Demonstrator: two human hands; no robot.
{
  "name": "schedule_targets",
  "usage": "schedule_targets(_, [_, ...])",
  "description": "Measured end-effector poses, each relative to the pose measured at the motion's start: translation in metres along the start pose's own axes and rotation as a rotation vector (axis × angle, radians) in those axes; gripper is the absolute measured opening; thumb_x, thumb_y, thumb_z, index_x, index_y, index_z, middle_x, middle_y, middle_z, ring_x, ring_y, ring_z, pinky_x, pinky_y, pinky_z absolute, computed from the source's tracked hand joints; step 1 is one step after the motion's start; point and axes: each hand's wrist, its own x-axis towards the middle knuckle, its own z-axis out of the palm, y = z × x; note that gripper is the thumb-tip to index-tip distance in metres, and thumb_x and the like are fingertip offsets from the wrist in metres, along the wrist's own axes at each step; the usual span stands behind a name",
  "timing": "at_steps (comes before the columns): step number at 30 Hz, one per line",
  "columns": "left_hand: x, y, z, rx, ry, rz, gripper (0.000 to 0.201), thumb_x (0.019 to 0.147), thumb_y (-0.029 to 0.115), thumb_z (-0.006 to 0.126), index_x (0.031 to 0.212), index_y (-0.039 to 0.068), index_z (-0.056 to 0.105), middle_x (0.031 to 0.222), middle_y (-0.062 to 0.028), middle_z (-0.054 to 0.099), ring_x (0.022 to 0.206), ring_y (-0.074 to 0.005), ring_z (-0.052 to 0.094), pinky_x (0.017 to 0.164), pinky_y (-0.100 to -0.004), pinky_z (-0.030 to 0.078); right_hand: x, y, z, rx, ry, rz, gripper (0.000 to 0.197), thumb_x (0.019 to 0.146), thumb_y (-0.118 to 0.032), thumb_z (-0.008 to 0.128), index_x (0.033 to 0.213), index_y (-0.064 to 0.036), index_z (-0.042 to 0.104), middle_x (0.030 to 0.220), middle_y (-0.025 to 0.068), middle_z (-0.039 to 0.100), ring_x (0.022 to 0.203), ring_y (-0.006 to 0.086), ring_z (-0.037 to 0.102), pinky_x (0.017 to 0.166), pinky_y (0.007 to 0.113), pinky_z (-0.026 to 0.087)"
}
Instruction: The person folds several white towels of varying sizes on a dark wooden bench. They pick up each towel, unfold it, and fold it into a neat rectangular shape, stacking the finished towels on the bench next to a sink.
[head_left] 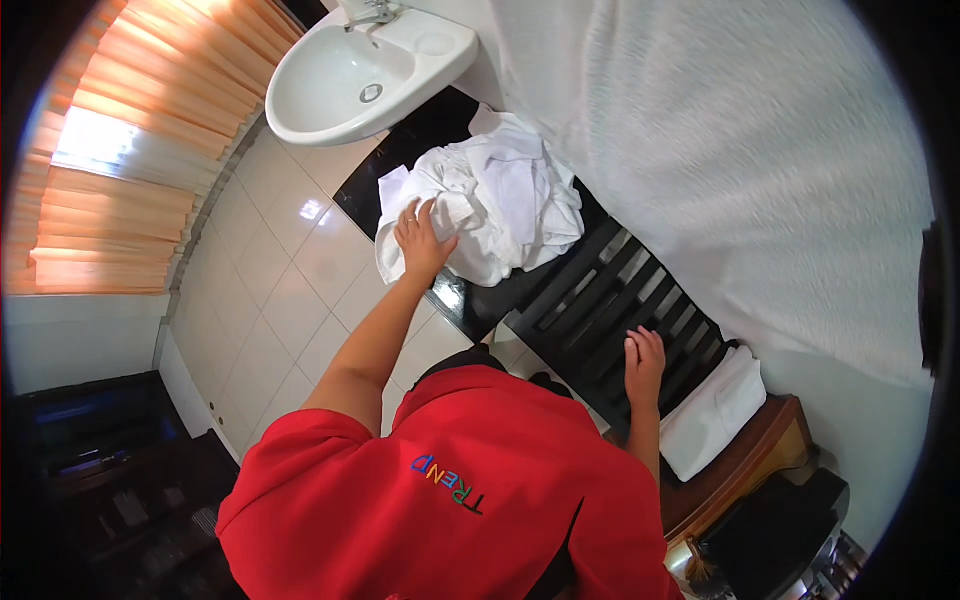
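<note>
A heap of crumpled white towels (500, 200) lies on a glossy black counter (420, 135). My left hand (420, 240) rests flat on the heap's near-left edge with its fingers spread, gripping nothing. To the right, my right hand (645, 360) lies palm down on a dark slatted rack (600, 290), fingers stretched out and empty. Just right of that hand, a folded white towel (715, 410) sits on a brown wooden shelf (760, 450). My red shirt fills the lower middle of the view.
A white washbasin (350, 70) with a metal tap (375, 15) hangs beyond the counter. Orange curtains (140, 120) cover a bright window on the left. White floor tiles (280, 280) run below, with a dark cabinet (90, 450) at lower left. A white textured wall (750, 150) fills the right.
</note>
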Motion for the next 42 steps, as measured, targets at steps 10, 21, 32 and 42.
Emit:
schedule_targets(10, [0.072, -0.087, -0.005, -0.367, -0.476, -0.189, 0.041, 0.089, 0.035, 0.058, 0.122, 0.011, 0.054, 0.108, -0.0087, 0.065, 0.101, -0.0228, 0.061, 0.101, -0.0501, 0.033, 0.06, -0.109, 0.038, 0.146, -0.084, -0.115, 0.02, 0.089, -0.015, 0.058, 0.099, 0.0008, 0.064, 0.097, 0.016, 0.066, 0.092, 0.0325, 0.062, 0.085, 0.039, 0.047])
schedule_targets(21, [0.075, 0.012, -0.08, -1.62, -0.851, -0.436, 0.038, 0.093, 0.015, 0.054, 0.129, 0.007, 0.045, 0.109, -0.0034, 0.059, 0.094, -0.0105, 0.06, 0.081, -0.0252, 0.05, 0.127, -0.214, 0.098, 0.884, -0.104, 0.083, 0.047, 0.089, -0.016, 0.063, 0.13, -0.0012, 0.047, 0.112, 0.0123, 0.063, 0.098, 0.0147, 0.059, 0.085, 0.027, 0.045])
schedule_targets(32, [0.069, 0.006, -0.084, -1.512, -0.621, -0.478, 0.022, 0.096, 0.025, 0.055, 0.103, 0.006, 0.062, 0.084, 0.0043, 0.062, 0.074, -0.0034, 0.055, 0.066, -0.0194, 0.045, 0.114, -0.195, 0.065, 0.523, -0.233, 0.248, 0.024, 0.086, -0.02, 0.067, 0.093, 0.0037, 0.066, 0.075, 0.0022, 0.065, 0.067, 0.0055, 0.055, 0.062, 0.024, 0.044])
schedule_targets(42, [0.078, 0.001, -0.076, -1.352, -0.631, -0.321, 0.026, 0.095, 0.026, 0.056, 0.103, 0.003, 0.064, 0.083, 0.0038, 0.062, 0.072, -0.0033, 0.053, 0.065, -0.019, 0.043, 0.09, -0.184, 0.012, 0.565, -0.17, 0.265, 0.02, 0.086, -0.016, 0.067, 0.093, 0.0027, 0.067, 0.078, 0.001, 0.066, 0.069, 0.0052, 0.055, 0.064, 0.021, 0.044])
